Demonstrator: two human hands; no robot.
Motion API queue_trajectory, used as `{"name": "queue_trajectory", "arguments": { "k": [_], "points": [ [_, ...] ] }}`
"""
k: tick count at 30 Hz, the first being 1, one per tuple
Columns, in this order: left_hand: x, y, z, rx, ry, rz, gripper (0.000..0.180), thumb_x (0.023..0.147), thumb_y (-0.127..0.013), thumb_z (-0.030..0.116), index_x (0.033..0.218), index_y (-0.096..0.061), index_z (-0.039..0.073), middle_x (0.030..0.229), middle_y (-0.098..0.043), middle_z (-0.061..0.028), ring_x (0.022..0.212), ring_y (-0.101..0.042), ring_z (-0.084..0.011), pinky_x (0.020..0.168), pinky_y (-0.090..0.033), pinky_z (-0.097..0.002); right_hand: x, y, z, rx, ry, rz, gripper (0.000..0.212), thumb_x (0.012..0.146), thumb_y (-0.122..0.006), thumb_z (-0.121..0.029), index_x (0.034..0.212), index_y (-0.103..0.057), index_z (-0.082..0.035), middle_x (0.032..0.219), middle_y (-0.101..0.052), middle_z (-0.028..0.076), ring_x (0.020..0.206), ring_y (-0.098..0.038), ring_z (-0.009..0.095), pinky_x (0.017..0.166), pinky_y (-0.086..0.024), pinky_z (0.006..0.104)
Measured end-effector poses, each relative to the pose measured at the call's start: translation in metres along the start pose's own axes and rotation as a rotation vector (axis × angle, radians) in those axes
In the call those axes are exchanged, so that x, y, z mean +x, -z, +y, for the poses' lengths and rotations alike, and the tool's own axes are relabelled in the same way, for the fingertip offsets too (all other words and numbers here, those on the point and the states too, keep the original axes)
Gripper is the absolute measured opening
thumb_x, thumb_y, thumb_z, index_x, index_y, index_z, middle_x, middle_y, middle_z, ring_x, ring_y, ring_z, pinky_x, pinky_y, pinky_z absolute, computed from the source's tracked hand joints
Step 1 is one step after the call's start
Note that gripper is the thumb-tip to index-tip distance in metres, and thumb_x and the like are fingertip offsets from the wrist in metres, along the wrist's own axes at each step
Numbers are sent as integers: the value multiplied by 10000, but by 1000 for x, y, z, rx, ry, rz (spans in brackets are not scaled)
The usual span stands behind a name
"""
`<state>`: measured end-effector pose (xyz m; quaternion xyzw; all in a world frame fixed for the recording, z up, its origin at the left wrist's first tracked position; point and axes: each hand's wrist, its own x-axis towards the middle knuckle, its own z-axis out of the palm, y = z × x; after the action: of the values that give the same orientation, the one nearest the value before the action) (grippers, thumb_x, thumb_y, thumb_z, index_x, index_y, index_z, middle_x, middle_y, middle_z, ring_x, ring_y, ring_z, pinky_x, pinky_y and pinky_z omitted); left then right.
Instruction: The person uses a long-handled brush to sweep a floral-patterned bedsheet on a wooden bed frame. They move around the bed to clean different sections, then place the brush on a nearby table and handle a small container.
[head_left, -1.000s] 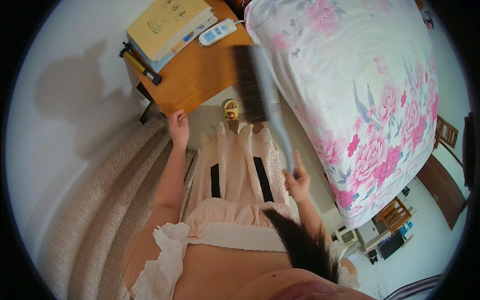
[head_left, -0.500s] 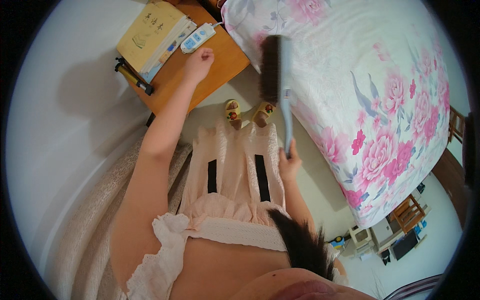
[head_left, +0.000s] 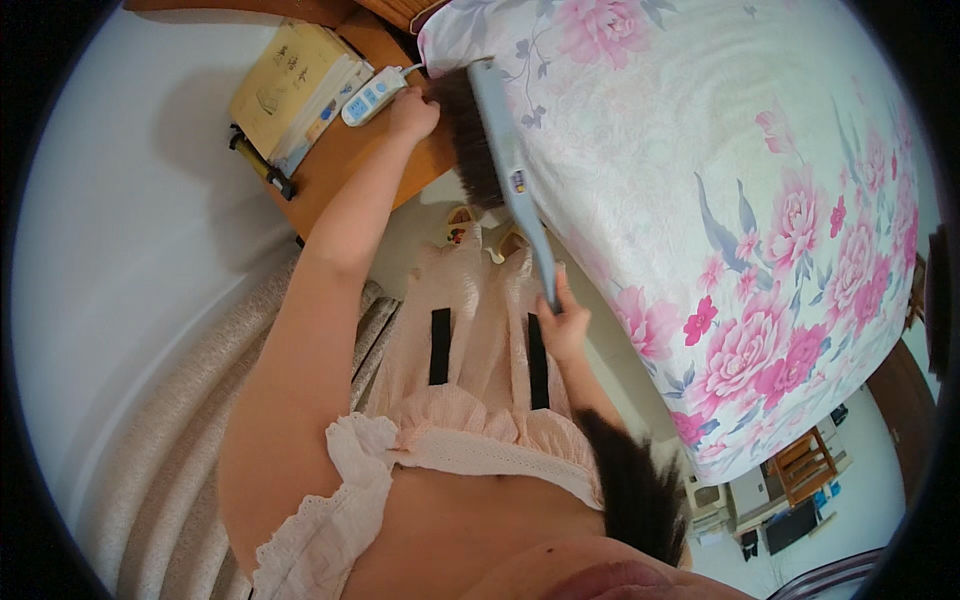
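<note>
My right hand point(head_left: 564, 320) is wrapped round the lower end of the grey handle of a long bed brush point(head_left: 507, 160). The brush tilts up and to the left, with its dark bristles facing left, beside the edge of the bed. Over the wooden bedside table, my left hand point(head_left: 414, 116) is closed, close to the bristle tips. Whether its fingers touch the bristles or hold anything is too small to make out. Just left of that hand lies a white power strip point(head_left: 368, 98).
A bed with a white, pink-flowered sheet point(head_left: 660, 200) fills the right side. On the wooden table point(head_left: 335, 190) sit a stack of books point(head_left: 290, 90) and a dark and yellow rod-like item point(head_left: 262, 163). A beige ribbed curtain or cover point(head_left: 190, 430) hangs at lower left.
The brush has swung left, from nearly upright to tilted, its bristles now by my left hand. My left hand has shifted slightly right and up. The view has shifted a little.
</note>
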<state>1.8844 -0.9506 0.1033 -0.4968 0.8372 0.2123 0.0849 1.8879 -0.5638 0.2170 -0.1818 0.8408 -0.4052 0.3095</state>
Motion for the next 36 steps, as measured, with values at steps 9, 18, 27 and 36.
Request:
{"name": "queue_trajectory", "arguments": {
  "k": [9,18,27,36],
  "points": [
    [8,14,15,-29,7,-72,414,822,-491,178,1199,-477,9,1323,-391,-170,1215,-381,-300,1015,-308,-345,174,42,-9,497,-421,435,533,827,-563,-102,1309,-370,20,534,-432,-6,419,-384,68,370,-326,241],
    [20,39,7,-312,103,-110,366,820,-473,60,1176,-452,-25,1146,-533,-165,1074,-532,-252,896,-424,-323,102,54,-15,95,37,-32,505,777,-606,-66,1257,-462,-9,709,-578,51,636,-473,71,595,-432,227],
    [40,53,45,-480,203,-186,428,840,-523,85,1236,-397,-18,910,-622,-125,720,-638,-167,606,-501,-256,155,0,13,139,-319,199,510,799,-590,-134,1259,-439,26,628,-545,41,543,-491,92,493,-414,253],
    [87,40,34,-295,240,-164,115,755,-549,97,787,-644,42,710,-659,-77,581,-617,-152,570,-480,-291,92,66,-2,137,-250,9,517,795,-597,-66,1278,-429,6,829,-613,63,694,-546,92,656,-461,244]
  ]
}}
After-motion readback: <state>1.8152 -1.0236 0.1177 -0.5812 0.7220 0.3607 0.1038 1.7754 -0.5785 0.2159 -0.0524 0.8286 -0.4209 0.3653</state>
